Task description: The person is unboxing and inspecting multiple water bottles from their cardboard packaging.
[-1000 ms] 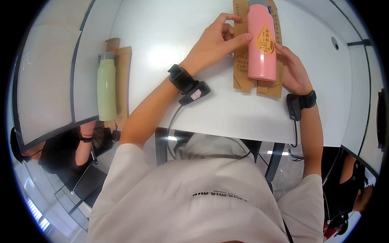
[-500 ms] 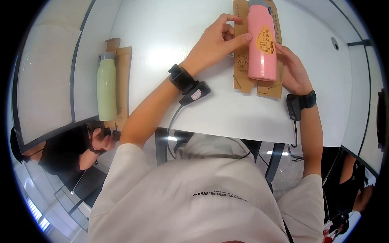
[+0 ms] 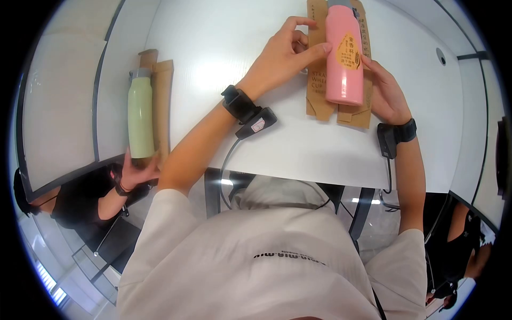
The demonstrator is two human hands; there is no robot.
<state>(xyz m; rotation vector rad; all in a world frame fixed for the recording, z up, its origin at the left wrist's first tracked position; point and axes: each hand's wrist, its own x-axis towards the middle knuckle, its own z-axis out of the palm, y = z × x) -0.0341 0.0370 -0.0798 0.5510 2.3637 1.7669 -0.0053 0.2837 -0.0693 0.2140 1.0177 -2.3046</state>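
Note:
A pink bottle (image 3: 344, 80) with a grey cap and a yellow diamond-shaped label lies on a flattened brown cardboard box (image 3: 320, 104) on the white table. From its left side my left hand (image 3: 290, 50) presses the thumb against the bottle; the index finger reaches over the cardboard's edge and the other fingers curl in. On the opposite side my right hand (image 3: 388, 93) grips the bottle's right edge, its fingers partly hidden behind bottle and cardboard. Both hands steady the bottle between them.
Left of me, a green bottle (image 3: 141, 114) lies beside another brown cardboard box (image 3: 163, 106). A co-worker's hand (image 3: 137, 173) is at that bottle's base. Low partitions (image 3: 58, 96) edge the table, which has a round hole (image 3: 441, 56) at right. Cables hang from my wristbands.
The co-worker's hand at left has moved up to the base of the green bottle. My hands and the pink bottle have barely moved.

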